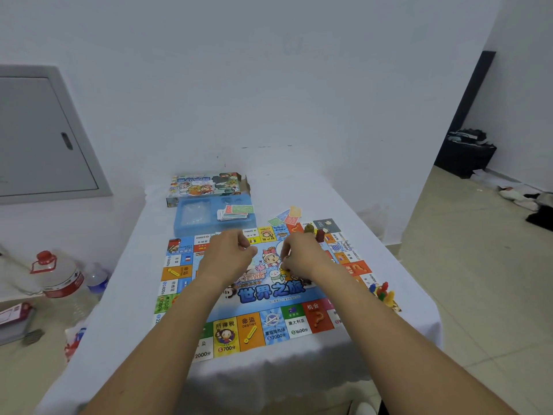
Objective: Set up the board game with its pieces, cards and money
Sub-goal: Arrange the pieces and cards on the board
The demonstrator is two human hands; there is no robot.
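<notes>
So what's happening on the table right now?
A person is setting up a board game. The game board lies unfolded on the white-covered table. Both hands hover over its middle: the left hand has curled fingers, and the right hand seems to pinch something small, too blurred to name. Coloured pawns stand at the board's right edge; paper money lies in the blue tray.
</notes>
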